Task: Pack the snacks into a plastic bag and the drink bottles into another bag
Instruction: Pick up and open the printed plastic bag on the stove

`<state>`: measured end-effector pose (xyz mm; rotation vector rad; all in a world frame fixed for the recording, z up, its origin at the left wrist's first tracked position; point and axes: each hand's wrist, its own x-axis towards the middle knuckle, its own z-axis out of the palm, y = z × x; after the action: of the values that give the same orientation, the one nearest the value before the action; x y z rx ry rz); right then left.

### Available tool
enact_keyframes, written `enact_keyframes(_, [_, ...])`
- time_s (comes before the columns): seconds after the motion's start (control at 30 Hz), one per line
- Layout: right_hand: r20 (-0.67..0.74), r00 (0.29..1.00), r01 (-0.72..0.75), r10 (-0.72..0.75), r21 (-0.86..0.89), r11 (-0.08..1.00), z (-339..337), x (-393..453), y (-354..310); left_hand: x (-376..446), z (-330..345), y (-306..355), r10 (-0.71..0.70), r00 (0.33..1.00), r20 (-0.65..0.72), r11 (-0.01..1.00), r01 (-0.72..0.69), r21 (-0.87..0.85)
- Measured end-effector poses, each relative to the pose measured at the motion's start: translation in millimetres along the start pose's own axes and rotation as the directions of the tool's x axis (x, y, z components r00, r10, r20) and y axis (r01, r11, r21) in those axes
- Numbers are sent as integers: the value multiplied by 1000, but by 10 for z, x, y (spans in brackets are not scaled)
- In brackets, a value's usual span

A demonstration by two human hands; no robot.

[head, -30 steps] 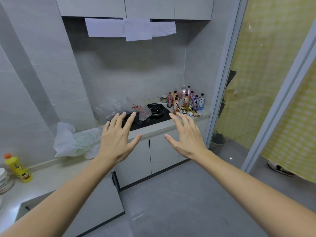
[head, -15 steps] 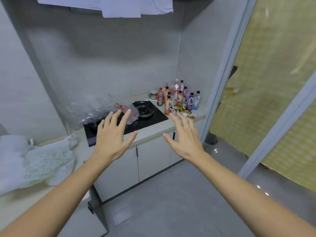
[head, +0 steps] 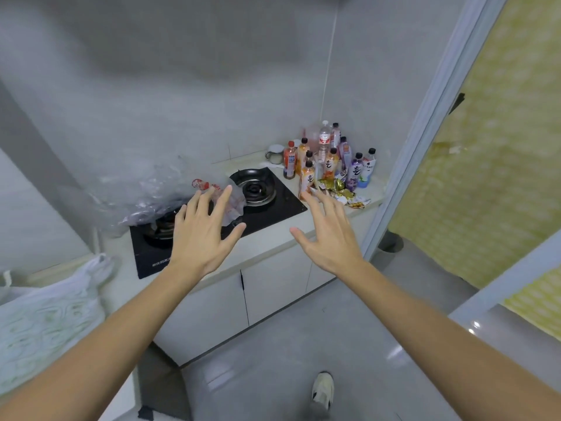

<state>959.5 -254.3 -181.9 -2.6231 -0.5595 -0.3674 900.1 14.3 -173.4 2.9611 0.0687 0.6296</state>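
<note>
illumination is soft, even and moderately dim, with a cool grey cast. small specular highlights appear on the glossy grey floor tiles (head: 473, 328) at lower right. the upper grey tiled wall (head: 182, 71) is motion-blurred and darkens toward the top. wide-angle distortion bends the pale door frame (head: 425, 123). the crumpled clear plastic bag (head: 145, 196) appears smeared.

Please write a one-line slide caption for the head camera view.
Open left hand and right hand reach toward clear plastic bags on a gas hob, drink bottles and snack packets.
</note>
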Motion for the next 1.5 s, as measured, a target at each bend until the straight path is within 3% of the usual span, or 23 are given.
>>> enact_keyframes(0.47, [84, 984, 157, -160, 41, 987, 737, 1970, 1219, 1519, 1065, 238, -193, 980, 48, 981, 191, 35])
enact_keyframes(0.77, [168, 977, 121, -129, 57, 991, 1098, 2753, 1606, 2240, 1634, 185, -212, 973, 90, 977, 210, 27])
enact_keyframes(1.23, [241, 966, 84, -92, 43, 995, 2095, 3865, 1447, 3121, 2520, -759, -245, 958, 147, 964, 257, -72])
enact_keyframes(1.4, [339, 934, 84, -110, 91, 992, 2531, 4112, 1286, 3136, 2721, -1131, -342, 919, 197, 932, 359, -53])
enact_keyframes(1.5, [412, 902, 83, -127, 124, 989, 2805, 4200, 1100, 3085, 2877, -1285, -451, 859, 242, 879, 475, -46])
